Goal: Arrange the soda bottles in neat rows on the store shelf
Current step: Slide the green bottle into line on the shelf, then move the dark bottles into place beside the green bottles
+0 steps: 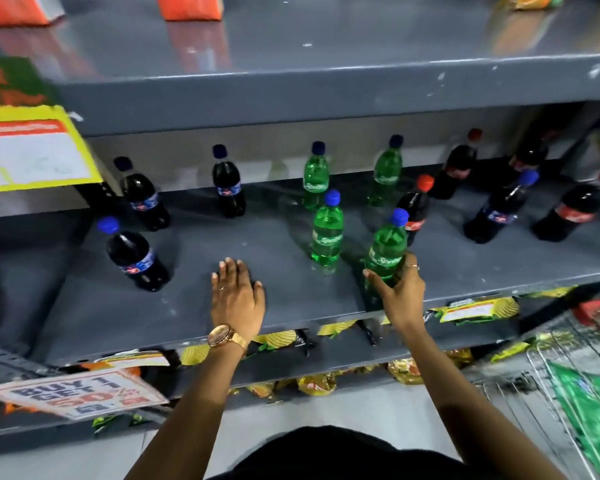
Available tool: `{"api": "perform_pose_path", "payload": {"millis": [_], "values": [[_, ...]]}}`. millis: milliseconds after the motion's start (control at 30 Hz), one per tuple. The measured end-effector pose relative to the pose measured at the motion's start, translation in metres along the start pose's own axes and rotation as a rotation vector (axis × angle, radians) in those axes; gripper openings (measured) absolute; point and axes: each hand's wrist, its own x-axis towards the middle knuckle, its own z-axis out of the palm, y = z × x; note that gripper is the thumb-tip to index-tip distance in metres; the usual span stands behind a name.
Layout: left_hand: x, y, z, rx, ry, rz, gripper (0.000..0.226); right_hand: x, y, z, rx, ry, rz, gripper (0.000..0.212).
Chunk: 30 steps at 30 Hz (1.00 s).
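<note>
Soda bottles, twelve, upright and scattered on the grey shelf, in no rows:

- Green bottle, blue cap, near the front edge, right of centre; right hand wrapped around its lower body, thumb on the left side, fingers on the right
- Second green bottle, blue cap, just left of the held one and slightly further back, apart from it
- Two more green bottles at the back, well apart from each other
- Dark bottle, red cap, red label, just behind the held green one
- Blue-label colas, blue caps, on the left half: one forward, two toward the back
- One blue-label cola on the right half
- Red-cap colas on the right; a further dark bottle at the back right, cap unclear

Left hand: flat on bare shelf, palm down, fingers spread, holding nothing; gold watch at the wrist

Also present: yellow price card at upper left; "BUY 1 GET" sign at lower left; snack packets on the shelf below; wire basket at lower right; orange packs on the top shelf
</note>
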Motion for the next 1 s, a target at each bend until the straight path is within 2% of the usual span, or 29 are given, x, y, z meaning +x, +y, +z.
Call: {"api": "perform_pose_path", "payload": {"millis": [233,500,600,733,767,833,900,1000], "values": [[0.001,0.019,0.005,0.015,0.056,-0.104,0.058,0.046,0.003,0.007,-0.003,-0.082,-0.064,0.056],[-0.001,0.023,0.006,0.028,0.073,-0.140,0.058,0.045,0.013,0.003,0.116,-0.140,-0.098,0.068],[-0.003,0.025,0.005,0.040,0.078,-0.148,0.056,0.038,0.023,-0.010,0.143,-0.029,-0.086,0.041],[-0.005,0.030,0.003,0.030,0.091,-0.166,0.055,0.047,0.026,-0.031,0.238,0.148,-0.074,0.039],[-0.005,0.030,0.003,0.032,0.090,-0.166,0.056,0.052,0.025,-0.035,0.220,0.174,-0.073,0.041],[-0.005,0.029,0.002,0.031,0.085,-0.167,0.056,0.063,0.026,-0.039,0.113,0.180,-0.064,0.061],[-0.006,0.029,0.001,0.029,0.078,-0.166,0.056,0.073,0.028,-0.042,0.078,0.117,-0.027,0.080],[-0.006,0.031,0.001,0.037,0.074,-0.163,0.056,0.083,0.031,-0.043,0.085,-0.027,0.028,0.089]]}}
